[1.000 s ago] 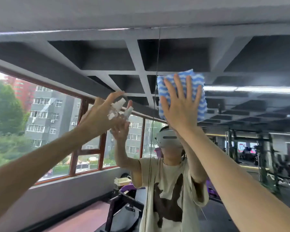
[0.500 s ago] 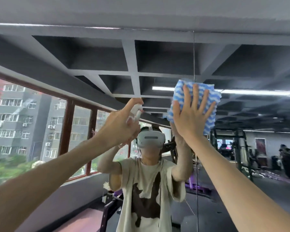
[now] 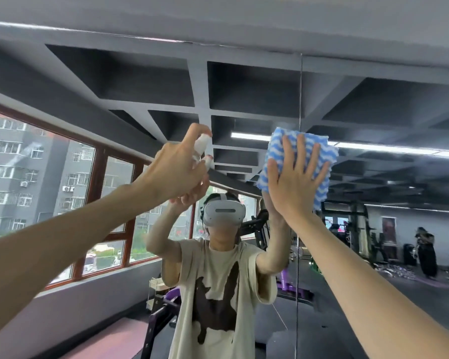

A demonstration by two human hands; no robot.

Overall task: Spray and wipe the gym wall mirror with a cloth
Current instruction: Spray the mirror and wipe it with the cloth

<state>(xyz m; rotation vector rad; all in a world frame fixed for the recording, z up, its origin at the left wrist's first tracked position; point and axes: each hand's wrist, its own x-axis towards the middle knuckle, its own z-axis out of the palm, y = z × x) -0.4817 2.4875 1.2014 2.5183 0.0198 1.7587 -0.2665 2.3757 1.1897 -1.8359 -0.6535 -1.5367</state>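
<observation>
The cloth (image 3: 274,149) is a blue-and-white wavy-striped wipe folded into a thick pad: soft, light and limp, so it would sag or slip down the glass if let go. The right hand (image 3: 293,182) lies flat over it with fingers straight and spread, pinning it high on the mirror (image 3: 140,81). That looks the sensible hold, since a broad palm keeps the folds together and spreads the pressure.

The spray bottle (image 3: 201,145) is small, white and looks like rigid plastic, probably light enough for one hand. The left hand (image 3: 176,172) is curled round its body, forefinger arched over the top, nozzle end close to the glass and left of the cloth. The hand covers most of the bottle, so I cannot tell how full it is or whether the finger is pressing. Wet plastic may turn slippery; a grip round the body seems safest.

The mirror is fixed, hard, smooth and breakable, so it likely calls for even, moderate pressure, not a shove.

Counted:
- one cloth
- one spray bottle
- two hands, well apart
- two mirror panels, meeting at a vertical seam (image 3: 300,99) that passes behind the cloth
</observation>
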